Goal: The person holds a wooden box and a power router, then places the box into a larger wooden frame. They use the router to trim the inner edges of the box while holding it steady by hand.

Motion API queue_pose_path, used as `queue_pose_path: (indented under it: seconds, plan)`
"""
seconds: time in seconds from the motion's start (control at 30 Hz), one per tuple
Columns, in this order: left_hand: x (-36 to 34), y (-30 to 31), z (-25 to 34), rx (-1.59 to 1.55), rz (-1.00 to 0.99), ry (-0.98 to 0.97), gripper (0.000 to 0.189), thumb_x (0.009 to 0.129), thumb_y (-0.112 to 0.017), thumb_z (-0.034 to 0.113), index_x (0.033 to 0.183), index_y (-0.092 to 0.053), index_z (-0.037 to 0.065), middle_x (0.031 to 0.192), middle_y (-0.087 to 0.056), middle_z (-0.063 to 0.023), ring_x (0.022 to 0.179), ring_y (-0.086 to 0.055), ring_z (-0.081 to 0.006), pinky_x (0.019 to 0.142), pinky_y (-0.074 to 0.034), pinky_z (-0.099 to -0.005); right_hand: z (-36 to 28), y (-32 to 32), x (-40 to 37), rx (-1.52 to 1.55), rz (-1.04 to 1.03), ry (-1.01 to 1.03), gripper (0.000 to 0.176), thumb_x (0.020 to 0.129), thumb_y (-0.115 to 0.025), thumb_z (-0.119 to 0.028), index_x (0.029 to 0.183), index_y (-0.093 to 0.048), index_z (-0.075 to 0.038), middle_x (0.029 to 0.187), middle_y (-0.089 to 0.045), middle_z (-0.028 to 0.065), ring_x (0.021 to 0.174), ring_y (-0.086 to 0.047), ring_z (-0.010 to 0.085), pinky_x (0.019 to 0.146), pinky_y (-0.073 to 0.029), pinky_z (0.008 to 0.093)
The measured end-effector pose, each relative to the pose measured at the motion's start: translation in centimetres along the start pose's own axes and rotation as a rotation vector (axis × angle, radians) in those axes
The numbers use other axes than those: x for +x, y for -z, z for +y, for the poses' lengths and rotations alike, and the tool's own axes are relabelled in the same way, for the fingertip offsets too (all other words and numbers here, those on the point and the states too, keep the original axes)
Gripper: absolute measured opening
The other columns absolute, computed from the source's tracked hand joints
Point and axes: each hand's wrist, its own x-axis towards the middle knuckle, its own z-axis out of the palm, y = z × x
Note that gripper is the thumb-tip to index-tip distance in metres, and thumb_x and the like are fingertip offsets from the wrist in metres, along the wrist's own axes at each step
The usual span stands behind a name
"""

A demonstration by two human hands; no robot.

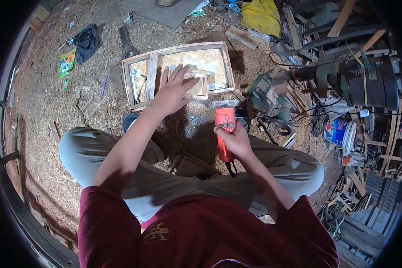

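A shallow wooden box (229,67) lies on the shavings-covered floor in front of my knees. Across its left part runs a grey wooden slat (152,76), and left of it lies a metal wrench (134,84). My left hand (172,91) reaches over the box with its fingers spread, over the left side of a small wooden frame (205,85); whether it presses on the frame is hard to tell. In my right hand (233,136) is a red power tool (225,120), held upright below the box's right corner, its clear front part near the box's edge.
Green machinery (265,91) stands right of the box, with cables around it. A blue and white bucket (344,134) and scrap wood lie farther right. A black plastic bag (87,42) and a green packet (67,63) are at upper left, a yellow cloth (261,17) at the top.
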Motion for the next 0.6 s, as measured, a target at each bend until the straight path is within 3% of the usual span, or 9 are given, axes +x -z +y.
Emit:
queue_pose_path:
  seconds: [0.07,0.13,0.2,0.23,0.43,0.53,0.6]
  plan:
    - [0.1,0.3,0.9,-0.088,0.011,-0.044,0.088,0.084,-0.090,0.020,0.164,-0.054,0.029,0.173,-0.039,-0.0183,0.165,-0.030,-0.0413,0.137,-0.016,-0.0639,0.6,0.0,-0.1,-0.008,0.011,-0.003,0.050,0.088,-0.090,-0.041,0.113,-0.070,-0.002,0.100,-0.079,0.0106,0.094,-0.076,0.0221,0.092,-0.057,0.0376]
    - [-0.2,0.0,1.8,-0.063,0.074,-0.114,0.068,0.090,-0.086,0.020,0.155,-0.065,0.027,0.163,-0.053,-0.0137,0.157,-0.044,-0.0369,0.136,-0.026,-0.0606,0.8,0.1,-0.1,-0.008,0.001,-0.009,0.052,0.087,-0.090,-0.042,0.114,-0.070,-0.003,0.101,-0.079,0.0113,0.096,-0.076,0.0234,0.093,-0.057,0.0384]
    - [-0.5,-1.9,1.9,-0.113,0.072,-0.113,0.057,0.092,-0.083,0.020,0.148,-0.071,0.025,0.156,-0.061,-0.0106,0.152,-0.051,-0.0342,0.135,-0.029,-0.0592,0.9,0.1,-0.3,-0.042,0.005,-0.007,0.043,0.092,-0.090,-0.031,0.115,-0.069,-0.003,0.101,-0.077,0.0061,0.094,-0.072,0.0162,0.092,-0.056,0.0343]
    - [-0.7,-2.4,2.2,-0.138,0.146,-0.111,0.044,0.095,-0.079,0.015,0.138,-0.077,0.021,0.145,-0.069,-0.0103,0.145,-0.059,-0.0366,0.132,-0.036,-0.0567,0.7,0.1,-0.5,-0.059,0.006,-0.006,0.039,0.094,-0.090,-0.026,0.116,-0.068,-0.002,0.102,-0.076,0.0035,0.094,-0.070,0.0126,0.092,-0.056,0.0323]
    - [-1.0,-3.6,1.8,-0.012,0.218,-0.184,0.037,0.095,-0.077,0.012,0.131,-0.080,0.023,0.142,-0.072,-0.0061,0.144,-0.061,-0.0362,0.133,-0.034,-0.0592,-0.1,0.2,-1.7,-0.066,0.010,-0.014,0.045,0.090,-0.091,-0.032,0.116,-0.069,-0.002,0.104,-0.077,0.0058,0.096,-0.071,0.0143,0.093,-0.057,0.0340]
    - [-1.1,-3.9,2.1,0.060,0.206,-0.204,0.035,0.094,-0.077,0.009,0.126,-0.081,0.024,0.144,-0.072,-0.0045,0.146,-0.061,-0.0352,0.134,-0.031,-0.0617,-0.3,0.7,-2.0,-0.097,-0.016,-0.054,0.058,0.084,-0.088,-0.049,0.119,-0.071,-0.005,0.108,-0.078,0.0136,0.104,-0.077,0.0294,0.097,-0.057,0.0412]
    - [-1.2,-4.1,2.3,0.045,0.237,-0.201,0.033,0.094,-0.076,0.007,0.123,-0.081,0.023,0.144,-0.072,-0.0045,0.146,-0.060,-0.0350,0.134,-0.030,-0.0635,0.4,0.7,-1.7,-0.084,-0.025,-0.021,0.051,0.087,-0.090,-0.040,0.117,-0.070,-0.004,0.105,-0.076,0.0080,0.097,-0.072,0.0197,0.093,-0.057,0.0368]
